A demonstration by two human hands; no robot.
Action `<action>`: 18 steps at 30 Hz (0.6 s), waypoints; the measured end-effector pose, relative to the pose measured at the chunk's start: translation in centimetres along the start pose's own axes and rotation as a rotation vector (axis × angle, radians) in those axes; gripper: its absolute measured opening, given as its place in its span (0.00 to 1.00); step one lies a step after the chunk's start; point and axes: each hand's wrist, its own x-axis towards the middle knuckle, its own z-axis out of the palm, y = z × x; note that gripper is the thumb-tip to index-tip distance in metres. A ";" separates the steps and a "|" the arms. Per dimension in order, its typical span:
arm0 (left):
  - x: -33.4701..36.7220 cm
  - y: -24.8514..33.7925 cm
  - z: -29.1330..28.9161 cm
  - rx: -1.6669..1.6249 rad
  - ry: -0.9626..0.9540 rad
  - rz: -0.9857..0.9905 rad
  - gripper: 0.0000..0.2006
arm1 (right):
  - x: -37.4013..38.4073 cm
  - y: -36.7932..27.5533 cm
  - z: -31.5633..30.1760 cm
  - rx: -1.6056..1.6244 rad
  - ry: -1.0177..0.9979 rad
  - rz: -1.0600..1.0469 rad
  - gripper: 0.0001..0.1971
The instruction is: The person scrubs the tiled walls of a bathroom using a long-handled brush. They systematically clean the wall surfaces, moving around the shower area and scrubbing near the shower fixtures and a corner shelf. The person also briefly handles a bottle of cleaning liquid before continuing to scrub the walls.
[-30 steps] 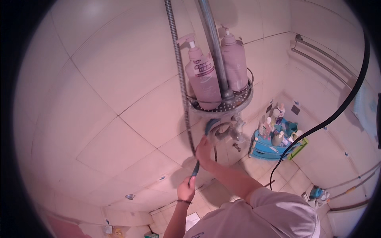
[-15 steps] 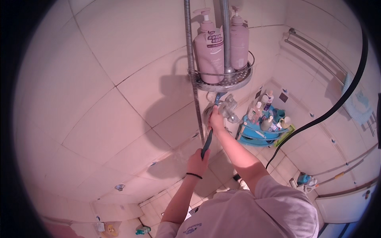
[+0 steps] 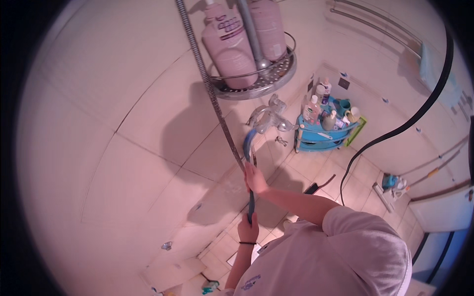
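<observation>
A long-handled scrub brush point(image 3: 251, 202) with a dark blue handle slants upward in front of the tiled wall. My left hand point(image 3: 248, 228), with a black band at the wrist, is closed round its lower end. Higher on the handle, my right hand point(image 3: 255, 177) is closed too. The curved blue head point(image 3: 249, 140) is close to the wall, just below the silver shower mixer tap point(image 3: 269, 116); whether its bristles touch anything cannot be made out. A metal shower hose point(image 3: 203, 69) runs down beside my right hand.
Above the tap, a round metal rack point(image 3: 254, 92) carries two pink pump bottles point(image 3: 230, 54). A blue corner shelf point(image 3: 321, 136) holds several toiletries. On the right hangs a black cable point(image 3: 395, 130). Towel bars point(image 3: 377, 27) are on the far wall.
Both hands have brought the brush down from beneath the rack to below the tap. The view has shifted, and the rack sits higher and further left in it.
</observation>
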 end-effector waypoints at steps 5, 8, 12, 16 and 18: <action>-3.0 -3.8 1.3 0.143 -0.215 0.006 0.16 | -1.9 7.0 -4.4 0.148 0.091 0.363 0.21; -2.3 -3.5 3.4 0.109 -0.266 -0.005 0.16 | 0.1 9.0 -6.3 0.311 0.169 0.433 0.21; 3.4 0.7 7.0 0.072 -0.223 -0.030 0.19 | 6.8 7.7 -7.9 0.745 0.143 0.460 0.20; 9.6 3.2 7.0 0.213 -0.121 0.034 0.18 | 13.5 4.9 -8.9 0.825 0.057 0.397 0.21; 10.9 3.8 4.8 0.305 -0.092 0.021 0.18 | 13.5 3.6 -7.0 0.779 0.083 0.386 0.22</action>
